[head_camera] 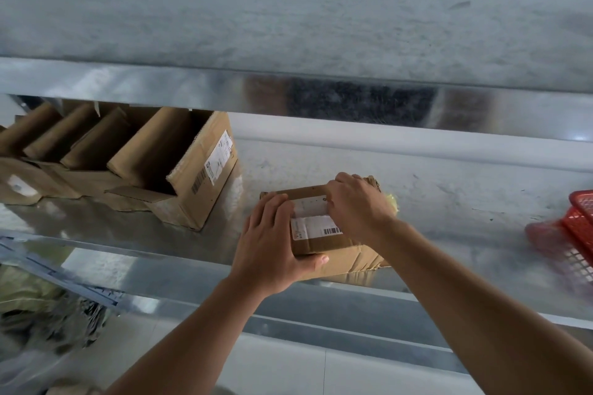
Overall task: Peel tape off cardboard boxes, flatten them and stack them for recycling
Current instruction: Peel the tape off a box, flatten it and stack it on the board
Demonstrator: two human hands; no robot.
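Note:
A small brown cardboard box (321, 242) with a white shipping label lies on the metal shelf (449, 218). My left hand (268, 240) grips its left end, thumb hooked under the near edge. My right hand (359, 202) lies over the box's top right part, fingers curled at the label's upper edge; whether they pinch tape is hidden. Something pale yellow (393, 202) shows behind the right hand.
Several open cardboard boxes (186, 170) stand in a row at the shelf's left. A red plastic basket (577, 234) sits at the right edge. An upper metal shelf (288, 42) overhangs. Crumpled bags (48, 314) lie below on the left.

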